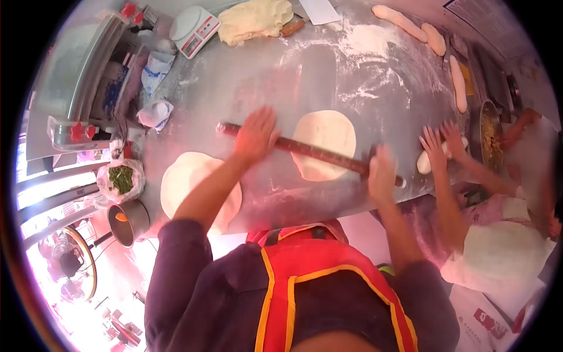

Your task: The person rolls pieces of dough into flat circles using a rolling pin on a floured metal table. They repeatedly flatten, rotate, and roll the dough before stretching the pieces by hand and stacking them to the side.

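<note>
A long brown rolling pin (319,153) lies slantwise across a flat round of dough (324,129) on the floured metal table. My left hand (256,136) rests over the pin near its left end, fingers pointing forward. Near the other end, my right hand (382,174) is on the pin, somewhat blurred by motion. To the left, a second flattened dough sheet (190,176) is partly covered by my left forearm. Under the pin, a strip of the round is hidden.
At right a co-worker's hands (441,148) touch a small dough piece (423,162), beside a pan of filling (491,132). Dough rolls (400,23) line the far right edge. A dough mass (255,22) and scale (193,30) stand at the back; bagged greens (121,179) and a pot (128,223) left.
</note>
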`<move>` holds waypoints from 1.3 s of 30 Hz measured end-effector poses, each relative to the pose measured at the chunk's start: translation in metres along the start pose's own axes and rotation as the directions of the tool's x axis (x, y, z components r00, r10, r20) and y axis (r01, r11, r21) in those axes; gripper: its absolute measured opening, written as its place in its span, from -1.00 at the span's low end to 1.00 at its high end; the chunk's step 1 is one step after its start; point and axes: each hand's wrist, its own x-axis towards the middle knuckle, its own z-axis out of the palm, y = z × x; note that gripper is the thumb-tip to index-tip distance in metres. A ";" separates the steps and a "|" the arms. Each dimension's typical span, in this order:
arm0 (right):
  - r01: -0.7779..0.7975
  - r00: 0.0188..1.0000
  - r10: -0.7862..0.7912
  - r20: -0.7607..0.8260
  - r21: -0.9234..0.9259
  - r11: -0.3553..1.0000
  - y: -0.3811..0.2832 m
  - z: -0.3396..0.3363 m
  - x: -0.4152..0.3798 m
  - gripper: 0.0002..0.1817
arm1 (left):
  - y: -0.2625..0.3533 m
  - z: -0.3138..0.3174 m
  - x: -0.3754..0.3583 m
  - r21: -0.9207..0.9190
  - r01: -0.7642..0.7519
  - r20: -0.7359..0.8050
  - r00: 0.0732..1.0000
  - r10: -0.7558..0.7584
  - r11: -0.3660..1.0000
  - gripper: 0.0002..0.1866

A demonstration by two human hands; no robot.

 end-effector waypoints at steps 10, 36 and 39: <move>0.152 0.988 -0.152 -0.016 -0.012 0.988 -0.029 0.004 -0.087 -0.34 | 0.035 -0.023 -0.083 0.083 -0.011 0.065 0.998 0.005 0.996 -0.40; 0.013 0.970 -0.039 -0.240 -0.108 0.994 0.014 -0.034 0.264 -0.31 | 0.088 -0.073 -0.076 -0.073 0.037 0.166 0.986 -0.024 0.997 -0.78; 0.176 0.964 -0.205 -0.171 -0.168 0.970 0.014 0.012 0.287 -0.26 | 0.094 -0.073 -0.073 -0.073 0.053 0.166 0.985 -0.040 0.996 -0.77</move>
